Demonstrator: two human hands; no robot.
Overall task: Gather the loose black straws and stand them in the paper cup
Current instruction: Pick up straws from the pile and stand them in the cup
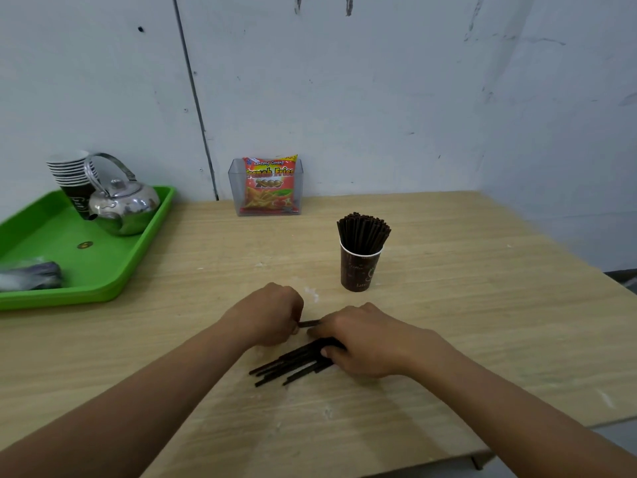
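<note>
Several loose black straws (293, 363) lie fanned on the wooden table, their far ends under my right hand (365, 339), which is closed over the bunch. My left hand (272, 313) is curled, and its fingers pinch the end of a single black straw (307, 323) that bridges the gap between both hands. Behind them stands a dark brown paper cup (360, 269), upright, with a thick bundle of black straws (362, 232) standing in it.
A green tray (82, 267) at the left holds a metal kettle (122, 205), a stack of paper cups (72, 177) and a plastic-wrapped bundle (31, 276). A clear holder with a red snack bag (269, 186) stands by the wall. The table's front edge (517, 439) runs near my right forearm.
</note>
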